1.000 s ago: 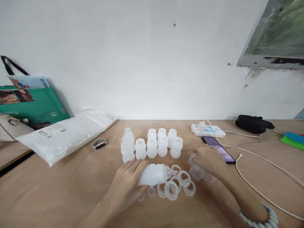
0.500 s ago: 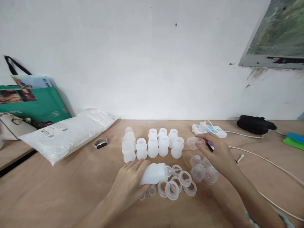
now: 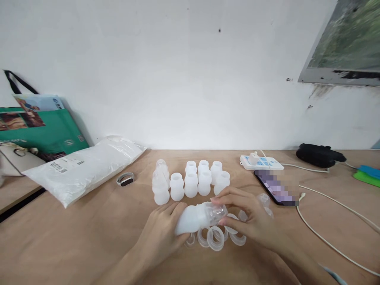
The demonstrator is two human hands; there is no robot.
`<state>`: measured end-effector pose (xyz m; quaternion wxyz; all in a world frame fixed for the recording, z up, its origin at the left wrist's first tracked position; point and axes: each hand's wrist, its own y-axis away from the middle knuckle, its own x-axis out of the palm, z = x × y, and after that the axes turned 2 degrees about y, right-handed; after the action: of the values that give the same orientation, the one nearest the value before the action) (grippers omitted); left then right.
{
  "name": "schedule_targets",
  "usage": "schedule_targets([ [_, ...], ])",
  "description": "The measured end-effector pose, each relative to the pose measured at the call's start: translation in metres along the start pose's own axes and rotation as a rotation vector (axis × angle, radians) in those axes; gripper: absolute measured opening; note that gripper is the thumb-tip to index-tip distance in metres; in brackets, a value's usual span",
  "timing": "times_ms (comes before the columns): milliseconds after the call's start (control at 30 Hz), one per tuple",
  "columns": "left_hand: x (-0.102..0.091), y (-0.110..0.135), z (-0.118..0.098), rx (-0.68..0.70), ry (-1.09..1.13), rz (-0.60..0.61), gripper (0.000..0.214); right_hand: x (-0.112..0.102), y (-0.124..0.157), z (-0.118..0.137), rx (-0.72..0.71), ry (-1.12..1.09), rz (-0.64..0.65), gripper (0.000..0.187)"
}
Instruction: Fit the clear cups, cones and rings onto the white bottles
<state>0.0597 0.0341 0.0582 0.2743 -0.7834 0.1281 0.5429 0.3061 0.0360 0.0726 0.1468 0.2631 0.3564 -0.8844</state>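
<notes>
My left hand [image 3: 158, 233] is closed round a white silicone bottle [image 3: 191, 218] that lies on its side on the wooden table [image 3: 74, 237]. My right hand [image 3: 247, 217] pinches a clear cap [image 3: 216, 210] against the bottle's nipple end. Several translucent rings [image 3: 214, 238] lie just in front of the bottle. Behind it stand several upright white bottles [image 3: 191, 183] in a group. A few clear caps [image 3: 263, 200] show past my right hand.
A phone [image 3: 274, 184] and a white power strip [image 3: 261, 162] with cables lie to the right. A white plastic bag [image 3: 83, 166], a wristband [image 3: 124, 179] and a green bag [image 3: 38, 126] are at the left. A black object [image 3: 319, 153] sits far right.
My right hand picked up a clear cap from the right, carried it left and now presses it onto the end of the bottle held by my left hand.
</notes>
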Motion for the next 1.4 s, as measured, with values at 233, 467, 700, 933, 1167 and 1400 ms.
schedule_targets([
  [233,-0.001,0.000,-0.005,0.026,-0.045,0.041,0.018,0.007,0.004,-0.002,-0.055,-0.012,-0.044,0.029],
  [467,0.006,0.003,0.008,0.089,-0.024,-0.138,0.025,0.011,-0.003,0.003,-0.057,-0.029,-0.016,0.028],
  [700,-0.012,-0.001,0.025,0.247,0.010,-0.503,0.041,-0.029,-0.053,0.034,-0.066,0.095,0.107,0.023],
  [933,-0.038,-0.006,0.050,0.004,0.261,-0.941,0.038,-0.058,-0.133,0.007,0.048,0.033,-0.372,0.027],
  [1167,-0.033,-0.013,0.067,-0.128,0.460,-1.095,0.023,0.016,-0.174,-0.038,0.060,0.255,-0.180,0.018],
  [1400,-0.042,-0.005,0.061,0.033,0.373,-0.966,0.016,0.053,-0.174,-0.048,0.042,0.343,0.093,0.026],
])
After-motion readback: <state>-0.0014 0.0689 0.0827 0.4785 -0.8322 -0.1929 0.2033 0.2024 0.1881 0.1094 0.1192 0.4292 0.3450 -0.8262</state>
